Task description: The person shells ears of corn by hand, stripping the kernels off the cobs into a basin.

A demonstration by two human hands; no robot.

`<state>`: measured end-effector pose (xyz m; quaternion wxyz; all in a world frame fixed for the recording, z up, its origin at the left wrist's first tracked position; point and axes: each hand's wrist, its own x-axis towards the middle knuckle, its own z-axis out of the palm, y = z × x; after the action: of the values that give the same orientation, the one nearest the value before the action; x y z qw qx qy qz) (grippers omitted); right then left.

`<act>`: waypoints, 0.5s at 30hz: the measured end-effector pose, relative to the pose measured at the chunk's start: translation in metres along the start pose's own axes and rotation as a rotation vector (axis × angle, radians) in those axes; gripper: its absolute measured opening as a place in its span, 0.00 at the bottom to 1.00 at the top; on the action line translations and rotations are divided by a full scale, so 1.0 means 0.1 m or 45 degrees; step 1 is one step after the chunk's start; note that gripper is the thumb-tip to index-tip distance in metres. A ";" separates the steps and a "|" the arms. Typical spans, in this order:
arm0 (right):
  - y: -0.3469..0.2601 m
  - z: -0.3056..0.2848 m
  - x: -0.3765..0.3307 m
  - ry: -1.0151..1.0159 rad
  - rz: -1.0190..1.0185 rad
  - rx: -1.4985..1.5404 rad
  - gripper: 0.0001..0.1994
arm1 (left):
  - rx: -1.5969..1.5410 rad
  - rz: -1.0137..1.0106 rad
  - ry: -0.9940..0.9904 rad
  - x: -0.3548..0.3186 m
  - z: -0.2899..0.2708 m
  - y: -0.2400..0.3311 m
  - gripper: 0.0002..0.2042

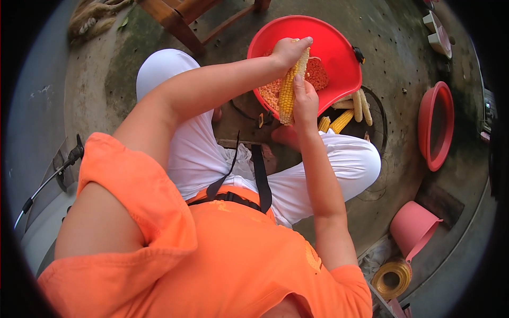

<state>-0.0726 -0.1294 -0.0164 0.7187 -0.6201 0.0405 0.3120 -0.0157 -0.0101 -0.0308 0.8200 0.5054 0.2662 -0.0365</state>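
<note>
An ear of corn [287,100] is held at a slant over the near part of a red plastic basin [336,45]. Yellow kernels cover most of it, while a strip toward its far end looks pale and bare. My left hand [290,54] is closed around the far end. Lower down, my right hand [306,106] grips the cob from the right side, its thumb pressed along the rows. Loose orange-yellow kernels [317,74] lie in the basin below. Right of the basin, yellow ears [342,121] and pale stripped cobs [365,107] lie on the ground.
A wooden stool or bench [177,22] stands beyond my left knee. On the right are a round red tub [424,130], a pink bucket [412,229] and a yellow ring-shaped roll [379,281]. A thin dark hoop circles the cobs near my right knee.
</note>
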 end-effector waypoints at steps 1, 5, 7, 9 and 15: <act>0.06 0.00 0.01 -0.023 -0.192 -0.285 0.24 | 0.120 0.066 0.064 0.02 -0.01 -0.01 0.19; 0.13 0.01 0.09 0.061 -0.069 -0.084 0.22 | 0.266 0.120 0.166 0.01 -0.05 -0.08 0.20; 0.09 0.02 0.13 0.119 0.025 0.041 0.22 | 0.359 0.167 0.181 -0.04 0.00 -0.12 0.20; 0.03 0.02 0.11 0.176 0.115 0.164 0.23 | 0.450 0.217 0.194 -0.07 0.02 -0.08 0.19; 0.15 -0.07 0.11 0.034 -0.199 -0.190 0.20 | 0.027 0.006 0.179 0.03 -0.04 -0.03 0.15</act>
<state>-0.0688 -0.1311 -0.0355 0.6920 -0.6774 -0.0218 0.2487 -0.0154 -0.0076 -0.0357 0.7939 0.5161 0.3216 -0.0017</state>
